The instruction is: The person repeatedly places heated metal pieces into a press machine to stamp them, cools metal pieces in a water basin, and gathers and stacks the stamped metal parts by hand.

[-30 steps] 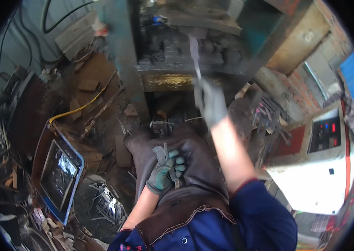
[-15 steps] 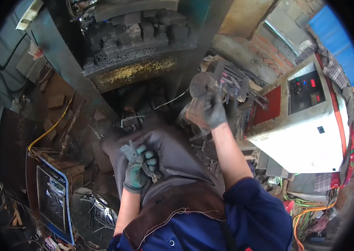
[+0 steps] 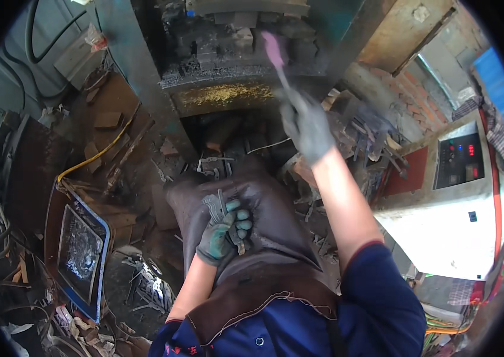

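Observation:
My right hand (image 3: 306, 124), in a grey glove, is raised toward the dark press machine (image 3: 234, 53) and grips a thin metal rod (image 3: 277, 59) whose far end glows pinkish over the machine's bed. My left hand (image 3: 225, 232), in a green-grey glove, rests on my leather apron (image 3: 264, 202) at my lap and is closed on a small bunch of metal pieces (image 3: 216, 205). The two hands are well apart.
A yellow-crusted ledge (image 3: 228, 95) fronts the machine. A white control cabinet (image 3: 460, 196) with red lights stands at the right. A blue-rimmed tray (image 3: 79, 256) of metal scraps lies at the lower left. A yellow hose (image 3: 94, 157), bricks and scrap litter the floor.
My right hand has lifted from the cluttered bench at the right and now holds the glowing rod up at the machine. The left hand has stayed on the apron.

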### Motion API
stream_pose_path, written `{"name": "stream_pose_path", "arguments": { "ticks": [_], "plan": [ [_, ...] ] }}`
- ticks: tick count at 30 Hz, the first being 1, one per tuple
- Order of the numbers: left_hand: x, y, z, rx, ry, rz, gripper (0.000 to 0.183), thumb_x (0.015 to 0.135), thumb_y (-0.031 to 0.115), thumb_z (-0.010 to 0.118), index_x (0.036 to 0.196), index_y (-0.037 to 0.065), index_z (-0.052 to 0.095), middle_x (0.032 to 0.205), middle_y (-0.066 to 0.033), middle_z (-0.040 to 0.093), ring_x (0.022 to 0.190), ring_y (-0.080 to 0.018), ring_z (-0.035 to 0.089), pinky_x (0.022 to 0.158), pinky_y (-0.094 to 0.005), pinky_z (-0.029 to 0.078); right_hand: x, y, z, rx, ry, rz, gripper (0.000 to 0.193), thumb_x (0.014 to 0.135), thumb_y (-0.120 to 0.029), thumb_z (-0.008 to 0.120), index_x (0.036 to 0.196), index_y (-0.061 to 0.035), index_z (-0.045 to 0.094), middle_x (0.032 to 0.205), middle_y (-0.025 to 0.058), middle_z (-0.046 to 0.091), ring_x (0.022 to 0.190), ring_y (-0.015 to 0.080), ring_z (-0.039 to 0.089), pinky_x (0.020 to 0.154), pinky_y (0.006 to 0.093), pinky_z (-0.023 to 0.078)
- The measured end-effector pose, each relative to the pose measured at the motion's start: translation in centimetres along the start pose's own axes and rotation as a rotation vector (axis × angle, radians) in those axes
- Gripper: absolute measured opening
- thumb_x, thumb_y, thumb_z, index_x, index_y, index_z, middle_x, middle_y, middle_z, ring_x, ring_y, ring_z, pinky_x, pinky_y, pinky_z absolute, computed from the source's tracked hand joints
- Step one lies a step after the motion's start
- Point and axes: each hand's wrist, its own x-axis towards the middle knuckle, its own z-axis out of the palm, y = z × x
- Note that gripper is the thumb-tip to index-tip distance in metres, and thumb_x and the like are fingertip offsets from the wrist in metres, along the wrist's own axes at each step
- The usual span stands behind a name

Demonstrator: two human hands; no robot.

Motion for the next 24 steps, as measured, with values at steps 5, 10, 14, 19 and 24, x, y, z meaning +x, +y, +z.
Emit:
{"name": "stream_pose_path", "arguments": {
  "ticks": [5,10,14,19,24],
  "plan": [
    [0.0,0.1,0.4,-0.024,-0.035,0.018,0.043,0.088,0.015,0.062,0.129,0.013,0.049,0.109,-0.0087,0.056,0.092,-0.0236,0.057,0.075,-0.0332,0.049,10.4,-1.7,5.3,-0.038,0.053,0.083,0.019,0.091,-0.022,0.055,0.086,-0.0043,0.062,0.059,-0.0019,0.051,0.039,0.0080,0.036,0.036,0.0245,0.025],
    [-0.2,-0.2,0.0,-0.082,-0.128,0.029,0.037,0.095,0.014,0.054,0.131,0.010,0.047,0.112,-0.0107,0.059,0.094,-0.0243,0.062,0.075,-0.0328,0.053,13.6,-2.4,5.6,-0.064,0.037,0.128,0.019,0.092,-0.021,0.054,0.087,-0.0046,0.061,0.062,-0.0016,0.053,0.042,0.0080,0.041,0.038,0.0214,0.031],
    [-0.2,-0.1,-0.3,-0.065,-0.174,0.042,0.042,0.094,0.018,0.056,0.134,0.010,0.045,0.117,-0.0127,0.059,0.100,-0.0267,0.062,0.079,-0.0354,0.053,10.8,-1.8,3.9,-0.071,-0.005,0.098,0.044,0.096,-0.042,0.048,0.099,0.0007,0.059,0.070,0.0028,0.055,0.050,0.0083,0.046,0.041,0.0210,0.035],
    [-0.6,0.7,0.7,-0.084,-0.098,0.104,0.056,0.090,0.021,0.058,0.140,0.008,0.037,0.136,-0.0172,0.048,0.119,-0.0319,0.053,0.095,-0.0419,0.047,-1.3,1.3,-0.6,-0.154,-0.171,0.227,0.049,0.097,-0.047,0.044,0.099,0.0004,0.058,0.071,0.0043,0.058,0.054,0.0076,0.049,0.045,0.0189,0.037],
    [0.2,0.4,0.0,-0.115,-0.139,0.127,0.059,0.083,0.016,0.064,0.136,0.003,0.041,0.132,-0.0154,0.050,0.122,-0.0314,0.049,0.101,-0.0441,0.042,-10.9,8.8,-3.4,-0.638,-0.367,0.360,0.034,0.094,-0.038,0.052,0.095,-0.0062,0.063,0.070,0.0042,0.061,0.061,0.0124,0.058,0.056,0.0248,0.045]
  ]
}}
